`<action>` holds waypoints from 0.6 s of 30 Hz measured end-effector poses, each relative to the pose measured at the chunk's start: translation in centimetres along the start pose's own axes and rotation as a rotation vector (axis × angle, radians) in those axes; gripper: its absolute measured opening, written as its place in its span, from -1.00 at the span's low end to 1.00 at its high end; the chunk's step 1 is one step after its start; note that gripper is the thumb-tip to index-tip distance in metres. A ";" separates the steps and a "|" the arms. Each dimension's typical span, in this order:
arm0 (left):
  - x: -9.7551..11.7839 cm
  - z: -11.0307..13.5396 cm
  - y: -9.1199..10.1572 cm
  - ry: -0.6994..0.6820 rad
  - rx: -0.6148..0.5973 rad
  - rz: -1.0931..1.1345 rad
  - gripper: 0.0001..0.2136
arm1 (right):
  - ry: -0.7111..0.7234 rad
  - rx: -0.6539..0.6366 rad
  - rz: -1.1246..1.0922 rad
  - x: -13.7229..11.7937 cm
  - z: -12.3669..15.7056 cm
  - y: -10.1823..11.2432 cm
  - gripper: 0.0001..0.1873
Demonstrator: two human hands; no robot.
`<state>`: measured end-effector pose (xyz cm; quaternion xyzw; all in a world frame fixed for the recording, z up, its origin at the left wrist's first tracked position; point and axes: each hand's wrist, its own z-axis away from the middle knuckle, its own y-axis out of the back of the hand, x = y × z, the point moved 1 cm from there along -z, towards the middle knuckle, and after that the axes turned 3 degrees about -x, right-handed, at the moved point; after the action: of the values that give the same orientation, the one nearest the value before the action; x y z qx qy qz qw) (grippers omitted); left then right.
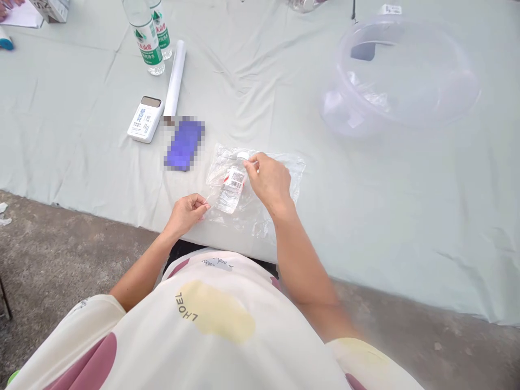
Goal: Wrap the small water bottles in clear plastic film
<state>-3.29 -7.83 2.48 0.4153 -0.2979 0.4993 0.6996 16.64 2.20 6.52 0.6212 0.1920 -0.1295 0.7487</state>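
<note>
A small clear bottle (pixel 230 196) with a white cap and a white-and-red barcode label lies tilted on the table, within the outline of a clear plastic bag (pixel 280 216). Whether the bottle is inside the bag or on top of it, I cannot tell. My left hand (pixel 189 215) is closed, pinching the bag's left edge between thumb and fingers. Beside the bottle's cap, my right hand (pixel 268 179) is also closed, its thumb and forefinger pinching what looks like the bag's thin film.
Left of the bag lie a blurred blue-purple object (pixel 184 145), a white device (pixel 145 120) and a white roll (pixel 175 78). Two water bottles (pixel 148 46) stand behind them. A translucent tub (pixel 467 92) holding crumpled clear plastic is at the right. Another person's hand (pixel 10 4) shows top left.
</note>
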 end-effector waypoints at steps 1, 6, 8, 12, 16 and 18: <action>-0.2 0.1 -0.3 -0.019 0.017 0.017 -0.84 | 0.102 0.021 0.029 -0.5 -0.8 0.2 -0.67; -1.2 0.2 -1.5 -0.061 0.083 0.027 -0.83 | 0.567 -0.231 0.294 -4.4 -5.7 -1.9 -0.54; -1.5 0.3 -1.6 -0.058 0.088 0.031 -0.83 | 0.628 -0.354 0.407 -5.4 -7.4 -3.0 -0.58; -1.6 0.5 -1.5 -0.043 0.113 0.052 -0.85 | 0.627 -0.285 0.423 -5.1 -10.1 -3.3 -0.70; -1.1 0.6 -1.2 -0.037 0.194 0.039 -0.86 | 0.517 -0.165 0.317 -3.0 -10.9 -2.4 -0.73; -0.6 0.6 -1.2 -0.069 0.240 -0.017 -0.87 | 0.495 -0.119 0.278 -2.2 -10.5 -2.0 -0.73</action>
<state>-2.36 -8.83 1.91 0.5155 -0.2566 0.5108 0.6384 12.52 12.01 4.11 0.6093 0.2891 0.1414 0.7247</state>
